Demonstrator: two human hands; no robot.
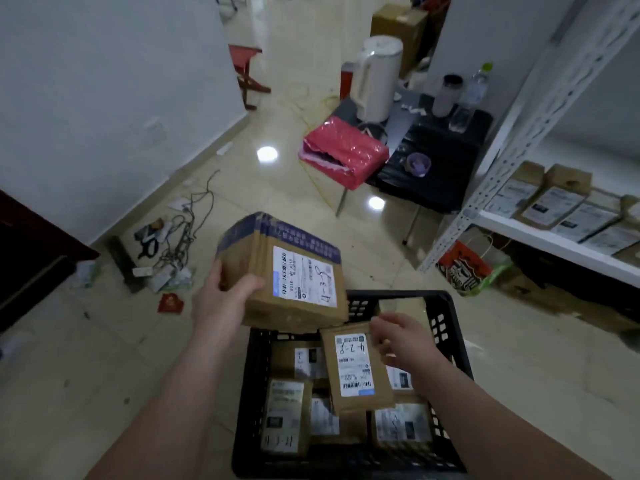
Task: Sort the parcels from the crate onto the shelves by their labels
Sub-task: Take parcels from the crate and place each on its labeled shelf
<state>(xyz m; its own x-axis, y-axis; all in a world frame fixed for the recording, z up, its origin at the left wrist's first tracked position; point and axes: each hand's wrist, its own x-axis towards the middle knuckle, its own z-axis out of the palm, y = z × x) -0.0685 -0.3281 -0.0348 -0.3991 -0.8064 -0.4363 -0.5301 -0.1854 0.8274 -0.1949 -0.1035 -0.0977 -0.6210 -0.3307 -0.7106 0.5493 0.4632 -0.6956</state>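
A black plastic crate (pixel 446 317) stands on the floor in front of me with several brown parcels (pixel 287 420) inside, white labels up. My left hand (pixel 225 296) grips a large cardboard box (pixel 277 271) with blue tape and a handwritten white label, held above the crate's far left corner. My right hand (pixel 398 337) pinches the top edge of a flat brown parcel (pixel 356 372) with a white label, lifted at a tilt over the crate. At the right, a white metal shelf unit (pixel 540 237) holds a row of labelled parcels (pixel 568 209).
A black table (pixel 450 157) beyond the crate carries a white kettle (pixel 377 77), bottles, a tape roll and a red package (pixel 343 150). Cables and litter (pixel 169 247) lie by the left wall. A paper bag (pixel 464 268) sits under the shelf. Dark furniture (pixel 27 251) is at far left.
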